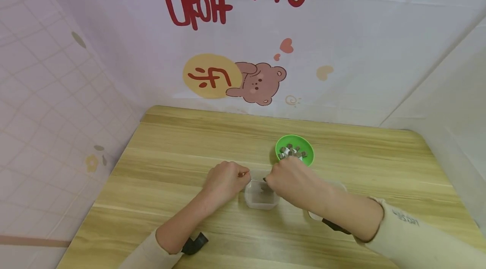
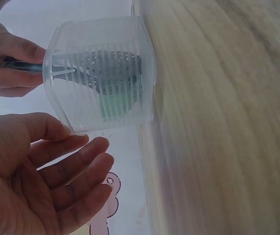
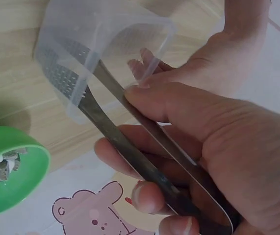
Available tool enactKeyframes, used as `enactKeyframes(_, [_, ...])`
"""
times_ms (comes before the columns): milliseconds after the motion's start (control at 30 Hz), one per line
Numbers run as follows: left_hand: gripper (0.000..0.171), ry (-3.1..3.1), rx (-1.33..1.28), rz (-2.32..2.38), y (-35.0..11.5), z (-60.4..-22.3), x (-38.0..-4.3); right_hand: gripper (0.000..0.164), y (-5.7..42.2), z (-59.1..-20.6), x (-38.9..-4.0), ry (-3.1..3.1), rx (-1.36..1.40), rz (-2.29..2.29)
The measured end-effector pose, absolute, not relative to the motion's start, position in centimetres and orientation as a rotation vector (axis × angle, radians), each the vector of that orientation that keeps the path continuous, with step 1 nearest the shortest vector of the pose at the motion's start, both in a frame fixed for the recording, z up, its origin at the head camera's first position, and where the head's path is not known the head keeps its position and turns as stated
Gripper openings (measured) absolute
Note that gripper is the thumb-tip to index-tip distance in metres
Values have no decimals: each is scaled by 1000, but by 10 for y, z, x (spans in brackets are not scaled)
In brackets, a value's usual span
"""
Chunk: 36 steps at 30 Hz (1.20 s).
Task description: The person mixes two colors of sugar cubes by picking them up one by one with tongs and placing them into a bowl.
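Observation:
A clear plastic container [image 1: 262,206] with ribbed sides stands on the table in front of me. At its rim, the thumb and index finger of my left hand [image 1: 227,180] pinch a corner; the other fingers are loosely bent. My right hand [image 1: 294,182] grips metal tongs [image 3: 114,136] between thumb and fingers. The tongs' perforated ends reach down inside the container, with their arms slightly apart. Beyond the right hand sits a green bowl [image 1: 310,158] holding several small grey-brown and white pieces [image 3: 2,169].
Another pale, see-through container [image 1: 316,216] lies to the right, mostly hidden under my right forearm. The wood-grain table [image 1: 182,142] meets a printed white cloth [image 1: 360,41] at the back, with cloth at both sides too.

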<state>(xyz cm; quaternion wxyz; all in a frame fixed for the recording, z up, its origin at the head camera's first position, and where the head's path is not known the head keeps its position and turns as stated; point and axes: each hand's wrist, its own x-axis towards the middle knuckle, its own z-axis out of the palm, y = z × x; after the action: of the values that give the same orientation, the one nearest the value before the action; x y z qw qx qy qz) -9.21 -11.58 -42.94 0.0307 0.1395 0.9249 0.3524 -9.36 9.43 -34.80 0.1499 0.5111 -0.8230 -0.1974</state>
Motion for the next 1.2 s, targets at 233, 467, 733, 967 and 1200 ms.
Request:
enactKeyframes(233, [51, 2847, 436, 1108, -116, -430, -91, 42, 94, -348, -99, -2388, 1487, -537])
enactKeyframes(467, [51, 2837, 423, 1099, -116, -428, -92, 38, 102, -348, -101, -2337, 1506, -550])
enactKeyframes(733, [50, 2857, 410, 1074, -115, -428, -93, 26, 122, -342, -110, -2497, 1495, -338])
enactKeyframes(967, [50, 2879, 403, 1058, -114, -430, -93, 29, 149, -339, -111, -2557, 1457, 42])
enactKeyframes(1200, [50, 2880, 396, 1045, -114, -429, -93, 20, 185, -337, -113, -2469, 1355, 384])
